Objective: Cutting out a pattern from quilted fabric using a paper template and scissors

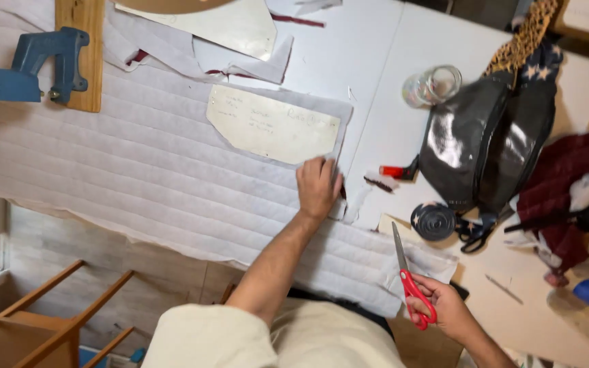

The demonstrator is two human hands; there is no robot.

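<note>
Left hand (318, 187): flat, fingers together, on white quilted fabric (138, 163) | right hand (444, 308): clamped on red-handled scissors (409, 279)

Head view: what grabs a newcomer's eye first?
The red-handled scissors in the right hand, low and right of centre, blades pointing up over the edge of the white quilted fabric that covers the table's left half. Next, the left hand pressing flat at the corner of a cream paper pattern piece mid-frame.
</note>
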